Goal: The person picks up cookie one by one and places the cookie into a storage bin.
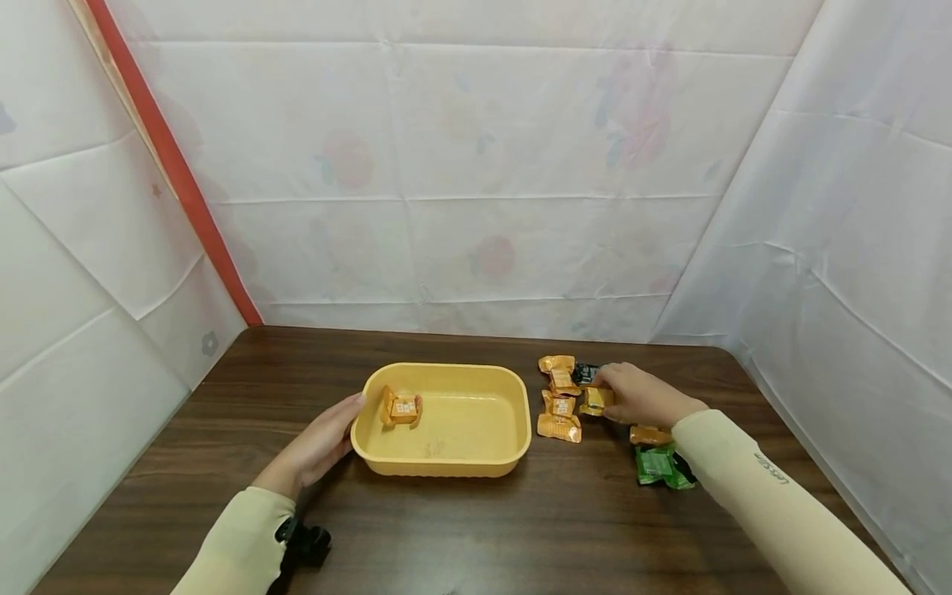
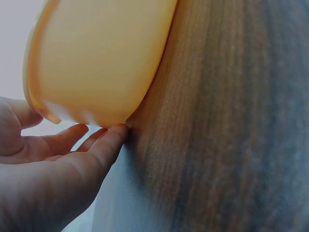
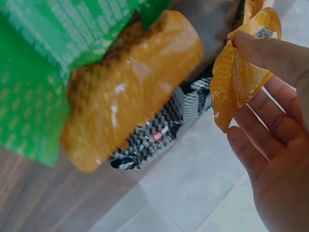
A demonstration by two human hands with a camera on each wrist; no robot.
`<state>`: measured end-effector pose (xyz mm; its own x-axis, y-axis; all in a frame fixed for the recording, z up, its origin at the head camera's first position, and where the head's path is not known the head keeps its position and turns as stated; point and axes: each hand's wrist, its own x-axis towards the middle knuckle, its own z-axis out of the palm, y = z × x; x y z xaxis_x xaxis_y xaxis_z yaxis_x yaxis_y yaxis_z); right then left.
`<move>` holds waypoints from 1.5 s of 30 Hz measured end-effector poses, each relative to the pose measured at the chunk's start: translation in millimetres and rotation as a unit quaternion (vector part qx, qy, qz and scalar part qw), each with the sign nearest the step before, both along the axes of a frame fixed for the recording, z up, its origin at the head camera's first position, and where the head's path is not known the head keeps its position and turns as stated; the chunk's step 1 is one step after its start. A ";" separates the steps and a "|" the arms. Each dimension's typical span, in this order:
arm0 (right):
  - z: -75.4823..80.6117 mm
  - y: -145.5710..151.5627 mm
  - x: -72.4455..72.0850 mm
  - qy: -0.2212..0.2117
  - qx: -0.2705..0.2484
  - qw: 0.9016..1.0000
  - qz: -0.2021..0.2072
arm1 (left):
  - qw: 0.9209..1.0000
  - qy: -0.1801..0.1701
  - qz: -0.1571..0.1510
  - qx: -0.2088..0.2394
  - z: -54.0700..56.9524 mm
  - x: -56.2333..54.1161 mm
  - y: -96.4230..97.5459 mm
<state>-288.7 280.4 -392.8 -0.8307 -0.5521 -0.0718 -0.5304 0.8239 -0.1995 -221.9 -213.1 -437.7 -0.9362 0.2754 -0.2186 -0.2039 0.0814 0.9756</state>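
A yellow plastic tub (image 1: 439,468) stands on the table with one orange-wrapped snack packet (image 1: 402,409) inside, near its left end. My left hand (image 1: 320,446) rests against the tub's left end. In the left wrist view its fingertips (image 2: 118,130) touch the outer wall below the rim. To the right of the tub, my right hand (image 1: 643,397) pinches a golden-orange packet (image 3: 239,72) between thumb and fingers. Two orange packets (image 1: 559,417) lie between that hand and the tub, and a black packet (image 1: 586,373) lies just behind it.
Nearer the right forearm lie another orange packet (image 1: 649,436), green packets (image 1: 654,465) and a black checked packet (image 3: 154,128). The dark wooden table (image 1: 461,537) meets white sheeting (image 1: 461,165) at the back and sides. A black device (image 1: 308,544) sits on the left wrist.
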 end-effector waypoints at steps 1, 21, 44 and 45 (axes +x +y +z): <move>1.6 0.3 0.3 0.001 -0.003 1.000 0.002 | 1.000 0.000 0.000 0.000 0.0 0.2 0.0; 34.5 -7.6 11.8 0.046 -0.027 0.998 0.030 | 1.000 0.009 -0.005 0.000 -0.7 0.1 -0.8; 58.8 -65.0 21.8 0.060 -0.070 0.992 0.091 | 1.000 0.003 -0.001 -0.003 0.0 0.9 -0.4; 58.9 -69.0 21.6 0.056 -0.073 0.991 0.094 | 1.000 0.003 0.000 -0.003 0.0 0.8 -0.2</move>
<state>-267.0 211.4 -333.9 -0.7108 -0.6953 0.1064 -0.6969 0.6756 -0.2406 -221.0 -213.4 -437.7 -0.9373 0.2742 -0.2150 -0.1986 0.0865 0.9763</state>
